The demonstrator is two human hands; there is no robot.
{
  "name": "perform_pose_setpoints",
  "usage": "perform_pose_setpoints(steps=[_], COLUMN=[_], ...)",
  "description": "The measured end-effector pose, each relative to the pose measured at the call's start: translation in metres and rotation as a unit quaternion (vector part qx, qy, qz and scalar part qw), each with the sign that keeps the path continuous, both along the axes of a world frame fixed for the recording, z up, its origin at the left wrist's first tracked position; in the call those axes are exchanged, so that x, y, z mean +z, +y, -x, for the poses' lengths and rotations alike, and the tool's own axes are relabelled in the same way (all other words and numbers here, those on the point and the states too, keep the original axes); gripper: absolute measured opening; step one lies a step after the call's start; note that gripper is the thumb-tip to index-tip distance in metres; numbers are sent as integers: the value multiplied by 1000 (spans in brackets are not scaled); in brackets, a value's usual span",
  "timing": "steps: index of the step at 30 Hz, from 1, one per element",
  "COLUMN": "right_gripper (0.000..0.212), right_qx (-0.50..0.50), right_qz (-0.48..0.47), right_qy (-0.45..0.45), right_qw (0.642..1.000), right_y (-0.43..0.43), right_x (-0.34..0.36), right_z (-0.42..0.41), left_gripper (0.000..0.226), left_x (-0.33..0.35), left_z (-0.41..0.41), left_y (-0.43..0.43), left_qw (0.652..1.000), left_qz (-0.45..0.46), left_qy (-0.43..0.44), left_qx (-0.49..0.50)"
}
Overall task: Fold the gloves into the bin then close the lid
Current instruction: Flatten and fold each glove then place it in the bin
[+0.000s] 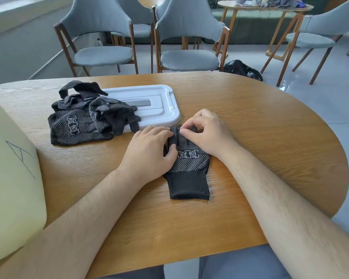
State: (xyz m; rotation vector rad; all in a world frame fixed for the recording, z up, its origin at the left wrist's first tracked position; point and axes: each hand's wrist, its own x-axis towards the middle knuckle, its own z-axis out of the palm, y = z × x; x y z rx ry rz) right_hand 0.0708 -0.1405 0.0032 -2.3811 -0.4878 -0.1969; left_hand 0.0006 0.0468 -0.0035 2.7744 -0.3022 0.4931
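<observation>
Black glove (189, 168) pinched by left hand (149, 152), right hand (208, 133).

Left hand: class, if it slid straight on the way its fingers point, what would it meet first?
Probably the right hand: its fingertips sit just ahead of the left hand, over the glove. Depth is unclear.

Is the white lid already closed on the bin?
No, the white lid lies flat on the table, partly under a pile of gloves.
</observation>
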Motion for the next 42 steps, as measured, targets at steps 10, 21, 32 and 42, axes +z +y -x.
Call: perform_pose_setpoints(steps=[10, 21, 32, 42], right_gripper=[8, 13, 11, 21], right_qx=[-66, -53, -28, -26], right_qz=[-58, -22, 43, -91], right_qy=[28, 2, 6, 67], right_qw=[996, 998, 999, 993], right_y=[-25, -19, -15, -6], right_x=[2, 2, 3, 2], right_z=[17, 14, 10, 3], left_gripper=[64, 62, 64, 61], left_x=[1, 6, 2, 3], left_z=[7, 6, 9, 8], left_y=[-5, -8, -9, -9], left_qw=[995, 992, 994, 994], left_qz=[-37, -4, -1, -3], left_qy=[44, 93, 81, 80], left_qx=[-86, -86, -79, -80])
